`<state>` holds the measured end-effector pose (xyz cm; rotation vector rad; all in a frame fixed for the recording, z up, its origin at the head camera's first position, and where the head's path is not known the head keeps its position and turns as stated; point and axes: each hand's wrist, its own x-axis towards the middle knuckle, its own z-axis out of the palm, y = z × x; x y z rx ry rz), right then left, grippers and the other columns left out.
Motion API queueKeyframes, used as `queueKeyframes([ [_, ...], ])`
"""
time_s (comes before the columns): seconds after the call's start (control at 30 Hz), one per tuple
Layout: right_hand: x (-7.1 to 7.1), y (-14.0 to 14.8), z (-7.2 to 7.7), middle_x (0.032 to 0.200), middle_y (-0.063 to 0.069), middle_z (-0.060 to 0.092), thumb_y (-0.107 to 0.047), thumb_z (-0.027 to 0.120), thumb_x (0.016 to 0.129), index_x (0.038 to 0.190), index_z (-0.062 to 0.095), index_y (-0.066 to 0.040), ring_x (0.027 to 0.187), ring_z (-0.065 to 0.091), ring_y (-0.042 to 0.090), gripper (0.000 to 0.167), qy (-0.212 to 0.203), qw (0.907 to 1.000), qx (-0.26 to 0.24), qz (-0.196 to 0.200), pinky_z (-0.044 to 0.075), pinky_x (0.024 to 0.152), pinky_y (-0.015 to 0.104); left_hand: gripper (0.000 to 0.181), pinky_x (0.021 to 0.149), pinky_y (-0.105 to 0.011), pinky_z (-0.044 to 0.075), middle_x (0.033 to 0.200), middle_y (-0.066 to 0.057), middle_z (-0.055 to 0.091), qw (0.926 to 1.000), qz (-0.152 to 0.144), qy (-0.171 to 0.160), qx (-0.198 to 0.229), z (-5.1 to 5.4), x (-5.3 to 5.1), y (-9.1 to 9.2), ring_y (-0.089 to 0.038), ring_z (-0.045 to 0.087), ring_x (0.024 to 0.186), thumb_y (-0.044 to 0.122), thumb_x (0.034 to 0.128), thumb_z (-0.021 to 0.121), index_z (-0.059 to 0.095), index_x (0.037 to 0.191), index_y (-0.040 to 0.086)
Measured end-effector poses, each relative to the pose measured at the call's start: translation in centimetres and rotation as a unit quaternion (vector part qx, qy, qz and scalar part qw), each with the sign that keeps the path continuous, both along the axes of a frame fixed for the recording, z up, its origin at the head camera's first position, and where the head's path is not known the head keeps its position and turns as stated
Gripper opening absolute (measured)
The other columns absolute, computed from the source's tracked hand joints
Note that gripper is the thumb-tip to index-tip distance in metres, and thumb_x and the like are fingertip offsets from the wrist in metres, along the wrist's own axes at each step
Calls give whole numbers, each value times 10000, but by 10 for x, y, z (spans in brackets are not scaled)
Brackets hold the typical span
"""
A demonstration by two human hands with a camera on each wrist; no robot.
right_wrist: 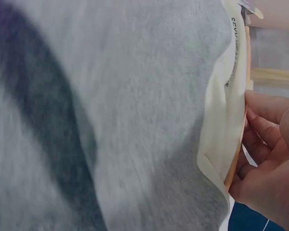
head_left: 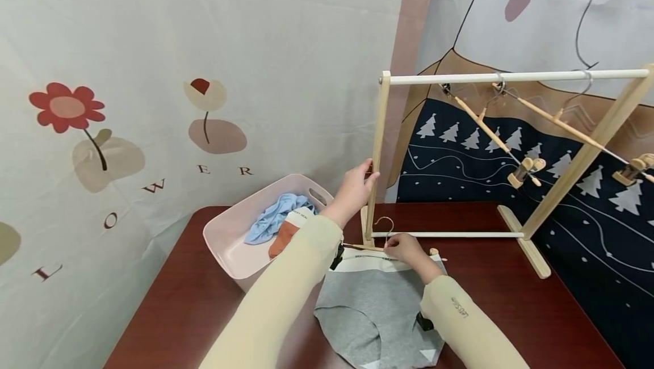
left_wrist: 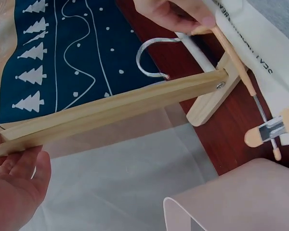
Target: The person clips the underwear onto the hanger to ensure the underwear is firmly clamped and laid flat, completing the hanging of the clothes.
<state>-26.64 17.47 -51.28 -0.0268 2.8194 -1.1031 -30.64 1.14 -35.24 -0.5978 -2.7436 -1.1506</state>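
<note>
My left hand (head_left: 353, 192) grips the left wooden post (head_left: 380, 130) of a small clothes rack; in the left wrist view its fingers (left_wrist: 19, 163) lie against the post's underside. My right hand (head_left: 409, 252) pinches a wooden clip hanger (head_left: 365, 247) near its middle, by the base of the metal hook. Clipped to this hanger is a pair of grey underpants (head_left: 378, 295) with a white lettered waistband (right_wrist: 224, 110). They hang down in front of the rack. One clip (left_wrist: 272, 131) shows in the left wrist view, at the waistband's end.
A pink bin (head_left: 230, 244) left of the rack holds a blue cloth (head_left: 276, 218) and an orange garment (head_left: 283, 235) with a white band. Two more clip hangers (head_left: 480, 122) hang from the rack's white top rail (head_left: 536, 77). The rack stands on a dark red table (head_left: 174, 306).
</note>
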Motion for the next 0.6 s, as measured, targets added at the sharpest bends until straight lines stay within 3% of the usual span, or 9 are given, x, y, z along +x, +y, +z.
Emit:
queueKeyframes([
  [0.2,5,9,12,1026,116,678,-153,684,856,900,716,-70,929,612,261,100,237,9995,-63,216,497,762,404,516,1039,-330,409,1400,-125,492,9999,18,-29,-106,2,-1,1,-234,479,1281,287,999,459,353,1454,69],
  [0.47,16,27,50,959,111,701,-157,708,831,894,743,-73,723,586,145,111,804,9959,82,404,477,617,291,497,1020,-315,427,1368,-123,525,9998,-4,-65,-176,7,0,0,-222,512,1250,260,996,474,375,1440,62],
  [0.6,23,43,72,960,108,708,-198,714,825,892,755,-88,796,609,205,136,867,9949,361,356,494,683,339,498,1020,-319,427,1378,-125,515,9997,-14,-120,-212,9,-1,-1,-224,506,1256,244,995,482,371,1442,54],
])
